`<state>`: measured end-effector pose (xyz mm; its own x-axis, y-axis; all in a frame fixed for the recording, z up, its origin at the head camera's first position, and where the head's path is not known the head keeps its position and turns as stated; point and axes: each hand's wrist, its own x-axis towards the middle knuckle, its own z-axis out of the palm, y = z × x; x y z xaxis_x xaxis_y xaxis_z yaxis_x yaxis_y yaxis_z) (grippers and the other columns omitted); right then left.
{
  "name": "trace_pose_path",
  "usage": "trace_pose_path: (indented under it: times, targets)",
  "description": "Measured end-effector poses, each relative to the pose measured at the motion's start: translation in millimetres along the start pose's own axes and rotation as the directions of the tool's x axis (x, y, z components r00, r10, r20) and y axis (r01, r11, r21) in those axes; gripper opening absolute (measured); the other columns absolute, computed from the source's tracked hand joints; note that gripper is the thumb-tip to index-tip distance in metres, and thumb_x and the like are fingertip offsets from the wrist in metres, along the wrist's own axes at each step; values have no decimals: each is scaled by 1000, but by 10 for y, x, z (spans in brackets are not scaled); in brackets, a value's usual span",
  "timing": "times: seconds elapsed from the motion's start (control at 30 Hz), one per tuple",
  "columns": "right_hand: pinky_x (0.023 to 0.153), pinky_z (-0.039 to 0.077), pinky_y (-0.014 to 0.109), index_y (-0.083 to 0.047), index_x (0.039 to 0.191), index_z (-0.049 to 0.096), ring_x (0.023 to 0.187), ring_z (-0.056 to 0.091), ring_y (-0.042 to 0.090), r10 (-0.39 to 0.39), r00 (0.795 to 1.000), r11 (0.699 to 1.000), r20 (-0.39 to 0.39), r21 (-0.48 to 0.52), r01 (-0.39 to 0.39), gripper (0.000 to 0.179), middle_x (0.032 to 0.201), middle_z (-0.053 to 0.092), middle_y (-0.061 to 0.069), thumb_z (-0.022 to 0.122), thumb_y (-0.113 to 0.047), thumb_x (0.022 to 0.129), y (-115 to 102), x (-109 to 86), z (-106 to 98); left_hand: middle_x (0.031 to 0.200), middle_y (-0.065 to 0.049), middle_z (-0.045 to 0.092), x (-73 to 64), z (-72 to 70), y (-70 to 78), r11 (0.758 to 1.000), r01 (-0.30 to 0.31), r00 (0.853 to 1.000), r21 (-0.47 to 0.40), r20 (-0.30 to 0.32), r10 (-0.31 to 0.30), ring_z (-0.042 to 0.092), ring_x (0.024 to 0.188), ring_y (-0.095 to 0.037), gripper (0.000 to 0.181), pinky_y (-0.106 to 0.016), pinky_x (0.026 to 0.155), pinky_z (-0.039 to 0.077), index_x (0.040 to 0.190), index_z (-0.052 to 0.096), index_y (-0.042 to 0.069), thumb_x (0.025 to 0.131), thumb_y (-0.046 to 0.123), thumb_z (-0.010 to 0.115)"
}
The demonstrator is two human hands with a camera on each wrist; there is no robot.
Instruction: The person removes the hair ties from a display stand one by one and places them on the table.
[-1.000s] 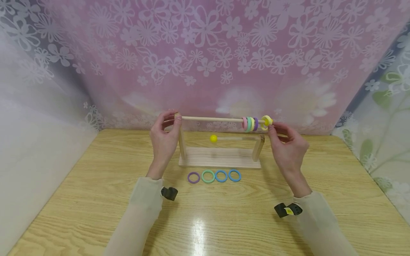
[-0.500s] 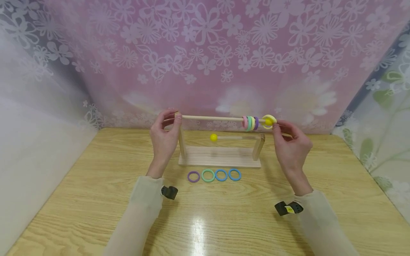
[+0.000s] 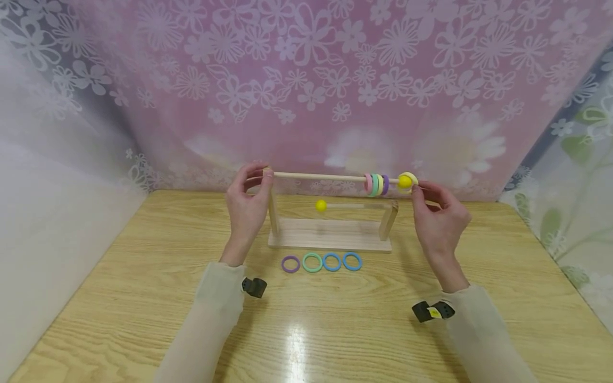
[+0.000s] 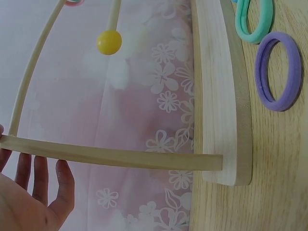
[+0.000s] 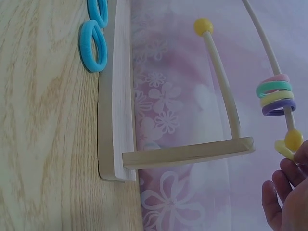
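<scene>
A wooden stand (image 3: 330, 234) has a long upper rod (image 3: 316, 177) and a shorter lower rod, each tipped with a yellow ball. Pink, green, pale yellow and purple hair ties (image 5: 275, 94) hang round the upper rod near its right end. My left hand (image 3: 247, 199) grips the top of the left post (image 4: 110, 156), where that rod joins it. With thumb and fingers, my right hand (image 3: 441, 223) pinches a pale yellow hair tie (image 5: 283, 148) at the upper rod's ball (image 5: 293, 139). Whether this tie still encircles the ball is hard to tell.
In front of the stand, a purple hair tie (image 3: 290, 264), a green hair tie (image 3: 313, 263) and two blue hair ties (image 3: 352, 261) lie in a row on the wooden table (image 3: 306, 314). A pink flowered curtain (image 3: 306, 106) hangs behind the table.
My right hand has shifted slightly right, drawing the pale yellow hair tie outward over the ball at the rod's end. My left hand keeps its hold on the post.
</scene>
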<state>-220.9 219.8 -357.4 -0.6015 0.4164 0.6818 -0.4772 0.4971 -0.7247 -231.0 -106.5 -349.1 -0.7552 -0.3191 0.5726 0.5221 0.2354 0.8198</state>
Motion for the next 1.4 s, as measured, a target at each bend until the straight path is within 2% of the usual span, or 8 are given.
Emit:
trace_pose_path:
  times: [0.43, 0.7, 0.87, 0.97, 1.13, 1.2, 1.33, 1.4]
  targets:
    - [68, 50, 4, -4, 101, 80, 77, 65, -11, 10, 1000, 1000, -10, -22, -11, 14, 92, 79, 2, 76, -12, 90, 84, 3, -135, 114, -20, 70, -12, 16, 18, 1000, 27, 1000, -6, 7, -27, 68, 100, -33, 26, -13, 62, 53, 120, 70, 4, 97, 14, 70]
    - [66, 49, 3, -3, 99, 80, 75, 64, -15, 6, 1000, 999, 2, -54, -6, 12, 89, 79, 3, 76, -7, 89, 153, -13, -226, 117, -8, 69, -30, -9, 20, 999, 21, 999, 44, 29, -23, 69, 102, -22, 25, -18, 68, 56, 123, 73, 16, 99, 23, 68]
    - [65, 48, 2, -4, 100, 80, 75, 63, -16, -4, 1000, 998, 25, -60, 5, 12, 90, 79, 9, 76, -7, 89, 167, -19, -269, 116, -9, 68, -21, -7, 7, 999, 36, 999, 39, 32, -37, 69, 102, -23, 25, -17, 68, 55, 122, 73, 14, 99, 23, 68]
    - [65, 48, 2, -4, 100, 81, 75, 64, -16, -9, 999, 998, 39, -61, 11, 13, 89, 80, 4, 76, -8, 88, 175, -24, -294, 116, -12, 68, -8, 0, -4, 998, 45, 998, 36, 32, -47, 69, 102, -27, 24, -16, 68, 55, 121, 73, 13, 99, 22, 69]
    - [65, 48, 1, -4, 99, 80, 75, 63, -17, -4, 998, 997, 70, -73, 9, 13, 86, 72, -26, 76, -9, 88, 178, -35, -338, 120, -19, 67, 22, 14, -5, 995, 84, 996, 45, 38, -86, 68, 106, -34, 25, -12, 68, 53, 123, 72, 9, 100, 17, 67]
    - [66, 47, 1, -4, 100, 80, 75, 63, -18, -3, 996, 997, 87, -83, 10, 13, 86, 66, -34, 76, -9, 89, 179, -43, -357, 121, -21, 67, 23, 19, 54, 994, 102, 994, 49, 43, -105, 68, 108, -37, 25, -12, 69, 53, 123, 71, 6, 100, 14, 66]
    - [65, 48, 1, -3, 99, 80, 74, 63, -18, 7, 992, 996, 125, -94, 5, 13, 85, 74, -21, 76, -8, 89, 177, -56, -390, 122, -23, 66, 4, 24, 243, 992, 117, 991, 52, 52, -120, 67, 108, -37, 26, -11, 70, 52, 123, 69, 0, 100, 11, 64]
    - [65, 49, 2, -3, 99, 80, 74, 63, -18, 26, 989, 995, 143, -102, -11, 13, 87, 78, -8, 76, -10, 89, 175, -68, -405, 121, -19, 67, 12, 22, 225, 993, 106, 993, 48, 55, -109, 68, 106, -34, 25, -13, 71, 54, 122, 71, 2, 100, 14, 65]
